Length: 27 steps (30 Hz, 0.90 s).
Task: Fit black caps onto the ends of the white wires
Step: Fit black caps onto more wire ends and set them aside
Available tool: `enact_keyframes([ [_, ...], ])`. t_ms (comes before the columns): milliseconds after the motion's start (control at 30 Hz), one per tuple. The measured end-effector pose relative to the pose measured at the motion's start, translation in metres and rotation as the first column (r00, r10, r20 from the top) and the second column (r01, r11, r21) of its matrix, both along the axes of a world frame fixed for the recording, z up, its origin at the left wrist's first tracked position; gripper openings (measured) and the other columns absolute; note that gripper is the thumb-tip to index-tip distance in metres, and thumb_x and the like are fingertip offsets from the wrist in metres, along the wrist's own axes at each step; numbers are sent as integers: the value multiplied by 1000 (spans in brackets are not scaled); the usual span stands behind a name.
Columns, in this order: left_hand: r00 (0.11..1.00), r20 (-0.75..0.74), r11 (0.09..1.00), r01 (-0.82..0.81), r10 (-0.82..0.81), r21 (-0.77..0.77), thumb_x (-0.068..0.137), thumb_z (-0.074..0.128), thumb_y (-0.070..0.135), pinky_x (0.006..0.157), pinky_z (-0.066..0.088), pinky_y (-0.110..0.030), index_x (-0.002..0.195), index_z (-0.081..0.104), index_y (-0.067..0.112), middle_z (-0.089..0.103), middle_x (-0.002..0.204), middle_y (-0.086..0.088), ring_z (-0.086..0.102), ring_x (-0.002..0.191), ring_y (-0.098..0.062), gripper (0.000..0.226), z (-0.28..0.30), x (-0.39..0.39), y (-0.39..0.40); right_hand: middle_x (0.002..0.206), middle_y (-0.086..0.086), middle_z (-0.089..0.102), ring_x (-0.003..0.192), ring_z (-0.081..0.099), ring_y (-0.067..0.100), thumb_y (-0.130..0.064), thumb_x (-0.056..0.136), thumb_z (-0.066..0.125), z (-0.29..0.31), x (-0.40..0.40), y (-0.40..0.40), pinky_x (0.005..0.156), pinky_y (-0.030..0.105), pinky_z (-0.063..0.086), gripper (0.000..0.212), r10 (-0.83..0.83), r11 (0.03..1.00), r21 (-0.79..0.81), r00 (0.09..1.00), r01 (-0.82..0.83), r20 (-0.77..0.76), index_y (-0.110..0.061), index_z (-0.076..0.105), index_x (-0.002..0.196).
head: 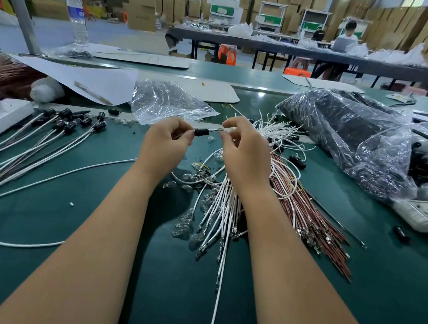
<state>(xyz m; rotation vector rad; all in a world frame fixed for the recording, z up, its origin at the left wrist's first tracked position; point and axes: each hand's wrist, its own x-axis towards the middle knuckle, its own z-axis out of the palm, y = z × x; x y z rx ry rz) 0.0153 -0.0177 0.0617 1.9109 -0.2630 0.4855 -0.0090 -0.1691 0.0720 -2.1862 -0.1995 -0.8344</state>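
From the head view, the left hand (167, 136) pinches a short, ribbed black cap (201, 132) above the green table (98, 216). At its 3 o'clock, the right hand (243, 145) pinches a white wire's metal tip (217, 130) (just entering the cap).

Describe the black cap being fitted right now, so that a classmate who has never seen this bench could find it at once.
Start at the green bench, then go to the two raised hands. The black cap is pinched in the left hand, facing a metal wire tip held by the right hand. Unlike the capped wires lying far left, it is off the bench.
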Motion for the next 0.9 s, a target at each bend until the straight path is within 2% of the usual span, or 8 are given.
enact_keyframes([
  [67, 1000, -11, 1000, 13, -13, 2, 93, 57, 8, 63, 54, -31, 86, 63, 12, 61, 76, -12, 53, 67, -18, 10, 0, -1, 0, 72, -8, 60, 64, 57, 14, -17, 94, 60, 0, -1, -1, 59, 30, 47, 8, 2, 1000, 0, 1000, -2, 9, -19, 65, 99],
  [133, 999, -20, 999, 29, -30, -31, 92, 57, 8, 54, 48, -16, 81, 63, 15, 61, 71, -6, 52, 63, -13, 14, 1, -2, 0, 71, -7, 61, 64, 57, 15, -19, 94, 60, 1, -2, -1, 58, 30, 47, 7, 5, 1000, 4, 1000, -5, 10, -20, 66, 96],
  [200, 998, -40, 994, 53, -57, -91, 91, 58, 9, 52, 44, -9, 78, 64, 21, 60, 68, -1, 51, 59, -8, 19, 1, -3, 1, 72, -6, 63, 65, 59, 18, -22, 94, 59, 1, -2, 0, 59, 33, 50, 7, 10, 1000, 20, 1000, -10, 0, -21, 67, 93],
  [333, 996, -30, 991, 79, -83, -105, 90, 62, 11, 54, 49, -13, 79, 66, 25, 60, 73, -12, 52, 64, -13, 18, 1, -3, 2, 74, -6, 64, 71, 60, 19, -22, 94, 59, 1, -1, 0, 64, 40, 52, 10, 20, 998, 57, 1000, -19, -19, -20, 69, 93],
  [500, 996, -4, 990, 88, -89, -107, 89, 65, 10, 51, 43, -11, 80, 68, 24, 59, 73, -17, 50, 62, -14, 17, 1, -4, 2, 72, -8, 63, 70, 58, 17, -19, 94, 58, 0, 1, 0, 66, 39, 51, 12, 22, 994, 108, 999, -17, -42, -19, 68, 89],
  [667, 996, 32, 994, 83, -81, -71, 87, 66, 7, 51, 45, -12, 80, 68, 26, 64, 80, -30, 53, 65, -19, 21, 1, -4, 0, 73, -2, 65, 66, 58, 18, -22, 97, 52, -2, 0, -1, 63, 39, 50, 12, 29, 999, 44, 997, -26, -69, -22, 60, 89],
  [800, 995, 48, 995, 91, -89, -36, 87, 66, 6, 61, 46, -28, 78, 66, 29, 66, 80, -26, 54, 65, -18, 24, 1, -5, -4, 76, -2, 65, 67, 58, 21, -23, 98, 51, -2, 0, -1, 63, 41, 50, 11, 34, 999, 2, 996, -34, -80, -21, 59, 92],
  [900, 994, 51, 995, 95, -94, -30, 87, 66, 6, 65, 47, -34, 81, 67, 25, 68, 80, -22, 56, 67, -18, 20, 1, -6, -5, 76, -3, 64, 68, 59, 20, -23, 99, 51, -2, 0, -1, 63, 41, 51, 11, 39, 999, 3, 996, -39, -83, -20, 59, 91],
])
